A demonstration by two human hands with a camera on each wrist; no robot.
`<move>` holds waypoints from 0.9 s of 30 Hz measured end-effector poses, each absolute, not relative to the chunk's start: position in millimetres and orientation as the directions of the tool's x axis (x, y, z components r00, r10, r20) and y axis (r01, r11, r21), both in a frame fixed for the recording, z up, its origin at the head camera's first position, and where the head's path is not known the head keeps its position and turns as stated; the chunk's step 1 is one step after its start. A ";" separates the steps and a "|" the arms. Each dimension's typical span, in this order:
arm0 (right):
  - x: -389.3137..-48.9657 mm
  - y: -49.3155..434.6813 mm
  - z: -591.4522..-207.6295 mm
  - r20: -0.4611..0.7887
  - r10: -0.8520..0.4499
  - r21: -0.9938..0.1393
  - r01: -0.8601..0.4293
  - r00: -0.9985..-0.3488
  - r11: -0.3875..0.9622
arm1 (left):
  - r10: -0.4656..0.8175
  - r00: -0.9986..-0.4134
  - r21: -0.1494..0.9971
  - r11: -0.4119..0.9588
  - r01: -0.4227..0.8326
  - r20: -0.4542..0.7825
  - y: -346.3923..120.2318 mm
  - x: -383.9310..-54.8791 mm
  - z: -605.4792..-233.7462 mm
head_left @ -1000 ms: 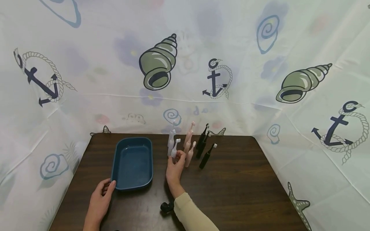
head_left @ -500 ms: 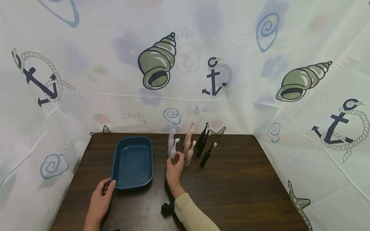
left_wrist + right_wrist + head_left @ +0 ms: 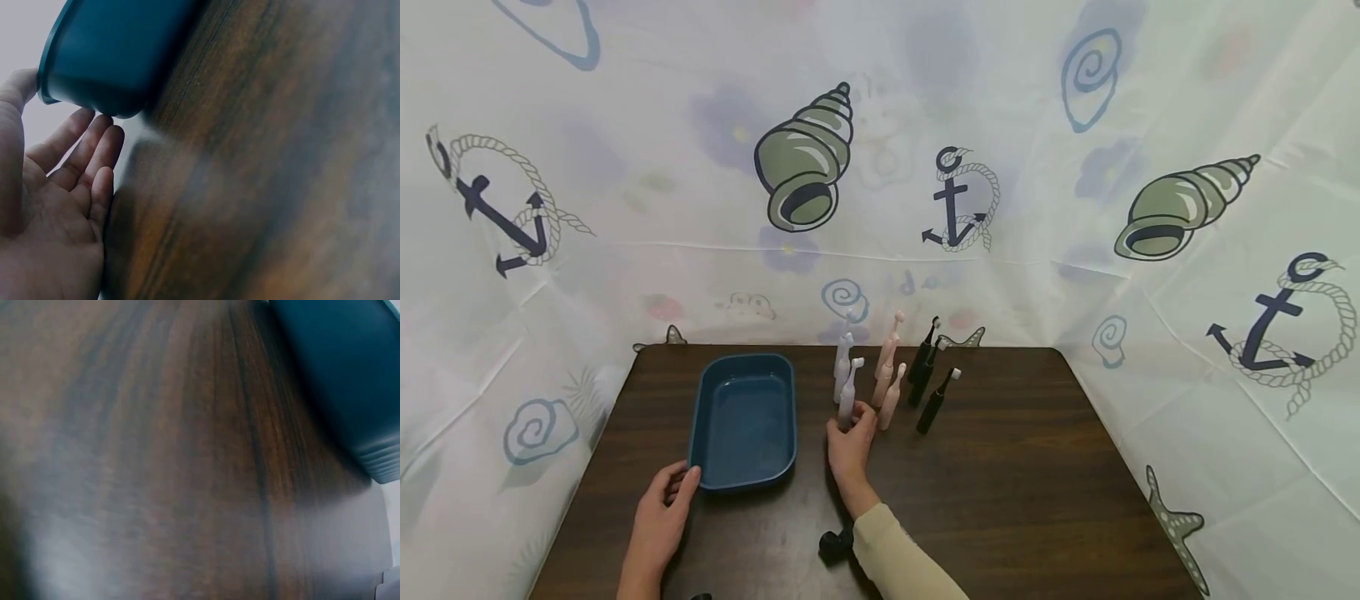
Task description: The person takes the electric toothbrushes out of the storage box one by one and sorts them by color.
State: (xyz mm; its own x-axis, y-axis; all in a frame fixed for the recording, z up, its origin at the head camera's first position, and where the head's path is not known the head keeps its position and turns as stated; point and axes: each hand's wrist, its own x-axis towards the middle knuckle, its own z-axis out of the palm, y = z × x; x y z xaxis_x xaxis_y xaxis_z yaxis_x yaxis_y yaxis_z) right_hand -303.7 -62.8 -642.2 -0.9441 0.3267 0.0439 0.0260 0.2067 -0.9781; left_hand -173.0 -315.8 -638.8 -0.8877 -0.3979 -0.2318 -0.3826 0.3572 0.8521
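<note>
White toothbrush (image 3: 847,392) pinched upright by right hand (image 3: 850,446), head view only; left hand (image 3: 56,187), fingers relaxed, touches blue tray (image 3: 119,50).

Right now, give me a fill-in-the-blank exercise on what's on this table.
1. The right hand grips a ____ toothbrush by its base.
2. The left hand touches the near corner of the ____ tray.
3. Beside the pink toothbrushes stand three ____ toothbrushes.
4. The inside of the tray is ____.

Missing words: white; blue; black; empty
</note>
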 end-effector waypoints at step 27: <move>-258.7 -61.7 -645.3 -0.037 0.094 -0.983 0.053 -0.995 0.177 | -0.394 -0.907 0.884 0.358 -0.302 -0.150 -363.1 -193.1 -654.7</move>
